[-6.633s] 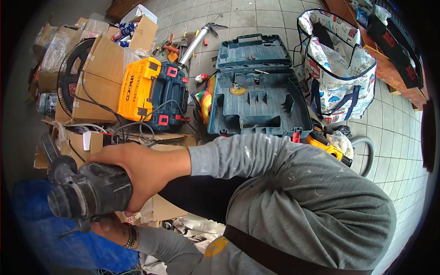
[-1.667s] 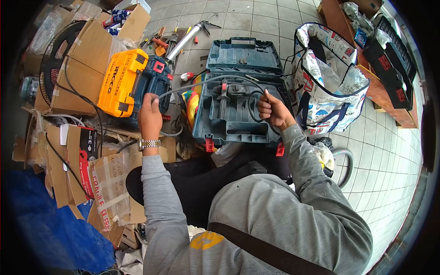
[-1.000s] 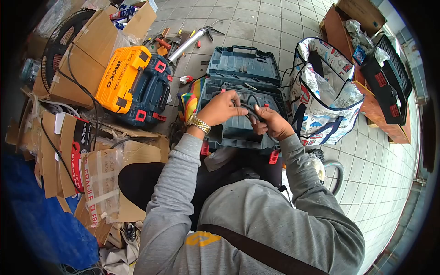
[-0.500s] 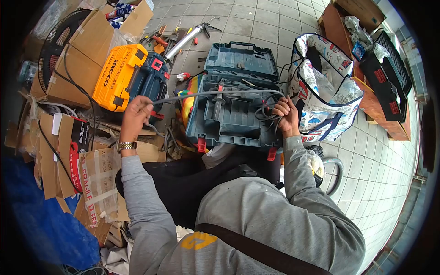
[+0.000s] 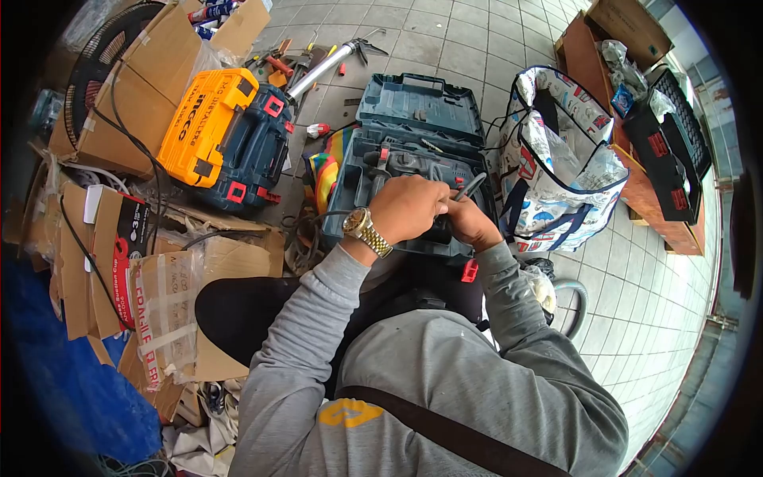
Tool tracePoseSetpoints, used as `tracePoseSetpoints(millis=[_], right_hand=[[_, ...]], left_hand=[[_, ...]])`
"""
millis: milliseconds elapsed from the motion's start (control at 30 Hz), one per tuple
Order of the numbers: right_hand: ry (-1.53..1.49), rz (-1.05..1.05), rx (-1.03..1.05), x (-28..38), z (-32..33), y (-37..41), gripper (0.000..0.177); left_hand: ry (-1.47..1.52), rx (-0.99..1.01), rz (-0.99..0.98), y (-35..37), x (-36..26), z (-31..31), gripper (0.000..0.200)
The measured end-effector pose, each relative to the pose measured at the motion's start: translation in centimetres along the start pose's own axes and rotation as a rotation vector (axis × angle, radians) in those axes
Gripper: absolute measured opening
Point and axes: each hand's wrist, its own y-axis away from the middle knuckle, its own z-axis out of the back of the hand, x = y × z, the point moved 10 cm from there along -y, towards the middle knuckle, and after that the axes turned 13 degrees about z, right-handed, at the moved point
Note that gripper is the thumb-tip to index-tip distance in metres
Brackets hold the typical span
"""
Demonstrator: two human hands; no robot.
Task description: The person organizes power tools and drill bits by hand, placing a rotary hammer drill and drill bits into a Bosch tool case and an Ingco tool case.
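Both hands meet above the open teal tool case [image 5: 413, 115], which has a power tool [image 5: 429, 166] lying in it. My left hand [image 5: 407, 208], with a gold watch on the wrist, is closed on the grey cable, its fingertips against the other hand. My right hand [image 5: 470, 222] is closed around the cable too. A loop of the grey cable [image 5: 474, 184] rises above the right hand. More cable runs out to the left of the left wrist. The fingers hide part of the cable and the case's lower half.
Left of the case stand a yellow case [image 5: 203, 127] and a dark blue case [image 5: 258, 151]. Cardboard boxes [image 5: 171, 318] lie farther left. A patterned bag [image 5: 556, 171] stands at the right, near a black toolbox [image 5: 666, 151]. A caulking gun [image 5: 324, 70] lies behind.
My left hand has moved right, from beside the yellow case to the right hand. My right hand has shifted slightly left and down. The cable stretched between them is now gathered into a loop.
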Motion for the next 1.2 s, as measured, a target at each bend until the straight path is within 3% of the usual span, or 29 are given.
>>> tracePoseSetpoints(millis=[33, 67, 100, 133, 200, 233, 300, 333, 367, 400, 433, 500, 567, 600, 667, 700, 767, 800, 833, 867, 900, 933, 1000, 1033, 1100, 1167, 1200], right_hand=[[-0.057, -0.023, 0.108, 0.1, -0.6, 0.3, 0.042], [-0.242, -0.137, -0.035, -0.5, 0.6, 0.7, 0.047], [-0.428, -0.174, 0.094, 0.9, 0.1, 1.2, 0.042], [-0.388, -0.127, 0.102, 2.3, 0.3, 1.0, 0.038], [-0.422, -0.033, 0.132, 3.5, 1.0, 1.1, 0.031], [-0.491, 0.014, 0.166, 3.8, 1.6, 0.8, 0.028], [-0.617, 0.104, 0.108, 4.0, 3.7, 0.8, 0.027], [-0.636, 0.128, 0.076, 3.9, 4.7, 0.8, 0.027], [-0.657, 0.147, 0.043, 3.7, 5.5, 1.0, 0.027], [-0.701, 0.140, -0.015, 3.5, 6.0, 1.1, 0.027], [-0.704, 0.138, -0.011, 3.6, 5.6, 0.9, 0.027], [-0.589, -0.023, 0.017, 2.2, 3.9, 0.2, 0.029], [-0.439, -0.157, -0.027, 1.6, 2.6, -0.4, 0.030], [-0.382, -0.194, -0.006, 1.3, 1.6, -0.8, 0.029], [-0.273, -0.251, 0.067, 1.1, -0.4, -0.9, 0.027], [-0.271, -0.258, 0.080, 0.6, -0.5, -1.2, 0.027], [-0.074, -0.232, 0.316, -0.5, -2.2, -1.1, 0.029], [-0.004, -0.288, 0.233, -1.0, -2.2, -1.1, 0.035], [-0.003, -0.290, 0.245, -1.0, -2.1, -1.3, 0.035], [-0.208, -0.344, 0.308, -1.0, -2.6, -0.9, 0.037], [-0.413, -0.396, 0.367, -0.8, -2.8, -0.3, 0.040], [-0.657, -0.322, 0.399, 0.3, -2.5, -0.4, 0.046], [-1.003, -0.077, 0.375, 3.5, 0.3, -1.0, 0.049], [-1.129, 0.034, 0.347, 4.2, 2.2, -1.2, 0.049], [-1.173, 0.135, 0.354, 5.2, 3.0, -1.0, 0.048], [-1.277, 0.139, 0.185, 4.5, 3.5, -0.9, 0.042], [-1.251, 0.135, 0.176, 4.2, 2.7, -0.7, 0.036]], left_hand=[[0.007, -0.003, 0.005, 0.1, 0.1, 0.4, 0.017], [0.195, 0.086, 0.107, 0.0, 1.2, 0.7, 0.020], [0.379, 0.176, 0.204, 0.0, 2.3, 1.1, 0.023], [0.312, 0.276, 0.335, 0.5, 4.2, 1.0, 0.033], [0.292, 0.231, 0.345, 2.1, 8.3, 1.5, 0.034], [0.129, 0.143, 0.291, 3.1, 9.8, 2.8, 0.037], [-0.155, 0.090, 0.525, 6.3, 13.8, 5.6, 0.038], [-0.209, -0.063, 0.438, 7.9, 16.0, 6.7, 0.032], [-0.209, -0.069, 0.541, 9.8, 19.5, 6.9, 0.031], [-0.057, 0.013, 0.765, 11.8, 23.8, 6.5, 0.029], [0.002, -0.011, 0.797, 12.6, 25.5, 6.7, 0.030], [0.004, -0.031, 0.787, 13.1, 27.8, 6.4, 0.036], [-0.082, -0.243, 0.731, 13.5, 28.8, 10.2, 0.038], [0.127, -0.378, 0.731, 14.2, 28.6, 12.5, 0.033], [0.294, -0.465, 0.718, 14.2, 24.4, 18.2, 0.027], [0.236, -0.485, 0.743, 14.1, 21.2, 21.3, 0.024], [0.110, -0.426, 0.709, 12.9, 13.5, 25.8, 0.022], [0.129, -0.507, 0.545, 12.1, 11.1, 27.0, 0.025], [0.127, -0.517, 0.552, 11.7, 10.0, 27.6, 0.025], [-0.180, -0.412, 0.521, 10.4, 7.8, 27.4, 0.027], [-0.484, -0.296, 0.479, 9.1, 6.4, 26.4, 0.029], [-0.547, -0.217, 0.532, 8.1, 7.1, 25.0, 0.029], [-0.550, -0.133, 0.301, 6.6, 9.0, 20.6, 0.024], [-0.554, -0.075, 0.292, 6.0, 9.8, 17.7, 0.021], [-0.656, 0.031, 0.212, 5.2, 9.8, 11.4, 0.017], [-0.688, 0.177, 0.163, 4.0, 7.6, 6.0, 0.020], [-0.645, 0.137, 0.105, 3.2, 5.6, 4.3, 0.021]])
